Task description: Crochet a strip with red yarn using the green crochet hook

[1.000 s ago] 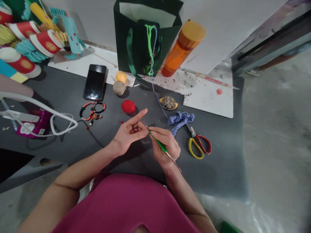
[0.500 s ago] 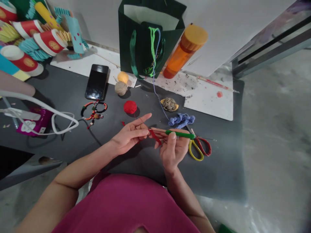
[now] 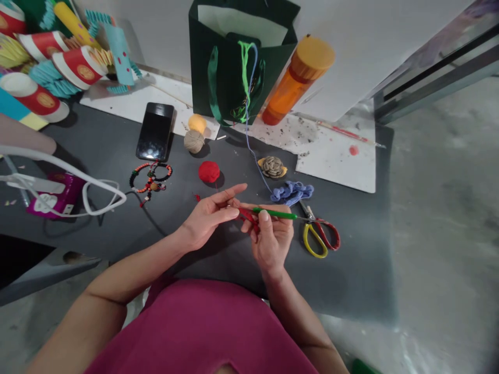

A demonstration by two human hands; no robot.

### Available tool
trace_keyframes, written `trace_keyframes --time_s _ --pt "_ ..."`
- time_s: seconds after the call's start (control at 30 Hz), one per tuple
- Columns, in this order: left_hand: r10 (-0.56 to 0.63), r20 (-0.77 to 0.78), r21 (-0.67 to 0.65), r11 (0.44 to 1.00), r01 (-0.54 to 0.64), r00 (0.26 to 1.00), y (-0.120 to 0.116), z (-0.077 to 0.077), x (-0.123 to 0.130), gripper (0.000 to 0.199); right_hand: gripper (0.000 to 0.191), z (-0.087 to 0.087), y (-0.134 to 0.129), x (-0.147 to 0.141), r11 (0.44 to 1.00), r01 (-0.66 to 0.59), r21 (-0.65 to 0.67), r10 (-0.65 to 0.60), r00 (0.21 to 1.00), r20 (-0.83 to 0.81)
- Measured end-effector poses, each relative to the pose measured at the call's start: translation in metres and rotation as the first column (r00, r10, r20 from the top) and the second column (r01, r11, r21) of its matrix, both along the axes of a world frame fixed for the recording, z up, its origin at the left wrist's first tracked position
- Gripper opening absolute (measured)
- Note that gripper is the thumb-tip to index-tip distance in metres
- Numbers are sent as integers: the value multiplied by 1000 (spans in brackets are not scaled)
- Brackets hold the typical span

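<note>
My right hand (image 3: 272,236) is closed around a green-handled crochet hook (image 3: 276,213), whose thin tip points left toward my other hand. A narrow strip of red crochet work (image 3: 249,215) lies between the two hands, under the hook. My left hand (image 3: 208,218) pinches the strip's left end and the yarn between thumb and fingers, its index finger stretched out. Just beyond that finger sits a ball of red yarn (image 3: 209,172). Right of my right hand lie scissors (image 3: 316,236) with one yellow and one red handle.
Behind the hands lie a blue crocheted piece (image 3: 292,193), a crocheted rose (image 3: 272,167), brown (image 3: 194,141) and yellow yarn balls, a bracelet (image 3: 151,178) and a phone (image 3: 155,132). A dark green paper bag (image 3: 202,78) and an orange bottle (image 3: 290,85) stand at the back.
My right hand and the crochet hook have moved left, closer to my left hand. The hook's tip now reaches to the left fingers, and more of the scissors shows.
</note>
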State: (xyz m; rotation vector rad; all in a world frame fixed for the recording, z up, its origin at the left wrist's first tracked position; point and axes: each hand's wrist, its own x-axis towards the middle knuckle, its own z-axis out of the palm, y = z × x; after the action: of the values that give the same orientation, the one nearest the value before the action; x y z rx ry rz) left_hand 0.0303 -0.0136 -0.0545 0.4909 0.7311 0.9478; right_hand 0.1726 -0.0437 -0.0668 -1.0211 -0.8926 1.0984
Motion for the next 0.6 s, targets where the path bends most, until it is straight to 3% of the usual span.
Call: trace_keyframes --time_s 0.1,0.23,0.3,0.4,0.5,0.6 --pt "53 -29 11 999 -52 998 -1 -2 2 51 4 -6 -4 4 993 8 114 -30 981 194" --pt "115 -13 -9 993 -115 993 -2 -3 5 56 27 -13 -4 10 903 -65 425 -183 836 517" --pt "113 28 -44 993 -112 993 -1 -2 6 53 33 -14 -3 10 868 -92 488 -242 780 577" --pt "48 107 -106 994 -37 993 0 -1 6 47 25 -12 -1 8 904 -34 425 -199 847 493" --pt "-5 145 -128 992 23 989 1 -3 4 49 10 -11 -1 4 965 33 260 -109 953 282" --pt "-21 139 -133 990 40 990 1 -4 2 51 3 -10 -2 3 994 53 100 -69 984 162"
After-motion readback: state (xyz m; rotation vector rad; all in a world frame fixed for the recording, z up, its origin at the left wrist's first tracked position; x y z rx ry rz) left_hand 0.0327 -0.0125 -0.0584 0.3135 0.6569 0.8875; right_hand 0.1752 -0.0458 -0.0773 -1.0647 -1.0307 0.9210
